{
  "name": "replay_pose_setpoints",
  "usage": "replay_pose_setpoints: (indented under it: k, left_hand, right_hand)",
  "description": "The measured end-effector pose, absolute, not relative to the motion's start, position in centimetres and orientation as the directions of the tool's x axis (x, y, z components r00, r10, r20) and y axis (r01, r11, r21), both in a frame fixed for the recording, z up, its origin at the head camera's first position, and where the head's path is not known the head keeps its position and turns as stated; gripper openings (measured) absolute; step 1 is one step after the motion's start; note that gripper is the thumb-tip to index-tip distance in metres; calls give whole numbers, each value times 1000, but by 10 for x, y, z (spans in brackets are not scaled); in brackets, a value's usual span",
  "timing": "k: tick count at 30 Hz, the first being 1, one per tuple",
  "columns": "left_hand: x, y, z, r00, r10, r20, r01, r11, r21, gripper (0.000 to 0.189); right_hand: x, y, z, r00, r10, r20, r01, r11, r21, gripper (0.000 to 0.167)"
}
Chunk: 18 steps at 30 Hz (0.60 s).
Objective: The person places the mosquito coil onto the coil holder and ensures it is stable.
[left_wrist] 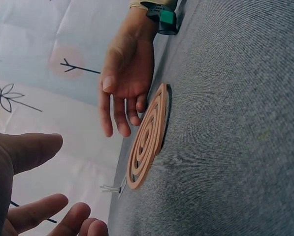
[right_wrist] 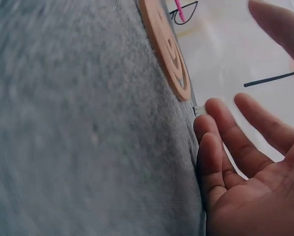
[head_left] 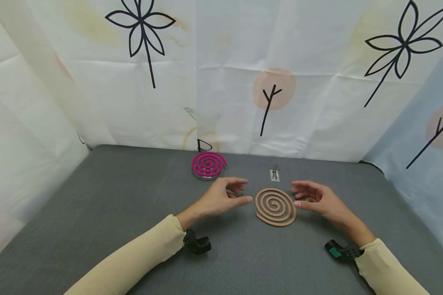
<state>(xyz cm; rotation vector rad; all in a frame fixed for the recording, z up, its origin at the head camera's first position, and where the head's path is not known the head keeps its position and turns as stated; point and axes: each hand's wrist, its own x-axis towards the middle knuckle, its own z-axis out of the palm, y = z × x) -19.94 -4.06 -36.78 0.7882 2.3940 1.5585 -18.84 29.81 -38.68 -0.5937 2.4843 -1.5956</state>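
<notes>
A tan mosquito coil point(head_left: 275, 222) lies flat on the grey table between the two hands. My left hand point(head_left: 223, 196) hovers to its left, thumb and fingers apart and holding nothing. On the other side is my right hand point(head_left: 319, 200), its thumb tip right at the coil's right edge in the head view and its palm bare in the right wrist view. Behind the coil lies a small silver metal stand point(head_left: 274, 175) with upright prongs. Farther back on the left, a pink mosquito coil point(head_left: 209, 154) appears raised over the table, a bit of metal showing under its front edge.
The grey cloth-covered table point(head_left: 132, 196) reaches back to a white fabric backdrop point(head_left: 225, 102) printed with flowers and trees. Similar fabric hangs on both sides. Each wrist wears a black strap; the right one point(head_left: 343, 249) has a green patch.
</notes>
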Motion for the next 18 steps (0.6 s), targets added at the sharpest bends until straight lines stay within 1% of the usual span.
replay_pose_setpoints:
  k: [5,11,15,18]
  left_hand:
    - [-195,-37,-371,-836,537,116,326,315,891,53]
    - [-193,-23,-375,-821,567,63,329,380,864,62]
    - [-196,-11,-376,-821,570,29,318,415,852,70]
    - [-198,-4,-377,-814,581,27,325,415,850,76]
  right_hand:
    - [-188,298,-392,-892,-429,143,-307,343,-888,57]
    - [-189,298,-397,-880,-442,172,-335,321,-886,59]
    - [-190,297,-398,-885,-434,167,-338,352,-873,61]
    - [-190,296,-397,-885,-439,155,-340,381,-860,63]
